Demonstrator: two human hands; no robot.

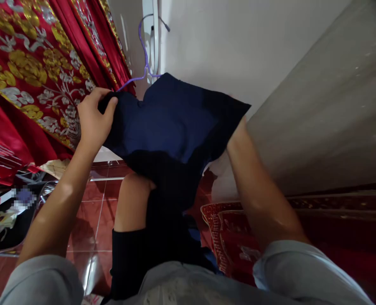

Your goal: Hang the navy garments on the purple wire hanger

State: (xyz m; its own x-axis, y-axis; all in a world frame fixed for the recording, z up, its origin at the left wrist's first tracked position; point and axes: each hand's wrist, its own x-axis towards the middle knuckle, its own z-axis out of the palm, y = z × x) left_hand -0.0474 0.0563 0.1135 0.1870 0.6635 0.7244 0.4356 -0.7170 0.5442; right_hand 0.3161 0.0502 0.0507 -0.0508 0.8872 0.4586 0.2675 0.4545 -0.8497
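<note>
A dark navy shirt (pixel 171 118) is spread in front of me, its lower part falling in dark folds toward my knee. A purple hanger (pixel 146 63) shows above it, with one arm running into the cloth at the left shoulder. My left hand (pixel 95 114) grips that shoulder, thumb on top and fingers behind the fabric. At the opposite side, my right hand (pixel 239 127) reaches up under the shirt's edge. The cloth hides its fingers, so their grip cannot be made out.
Red drapes (pixel 44 63) with gold and silver flowers hang at the left. A pale wall (pixel 226 46) stands ahead. A black chair (pixel 19 224) with items on it is at lower left, and fringed red cloth (pixel 232 237) lies at lower right. The floor (pixel 95 212) is red tile.
</note>
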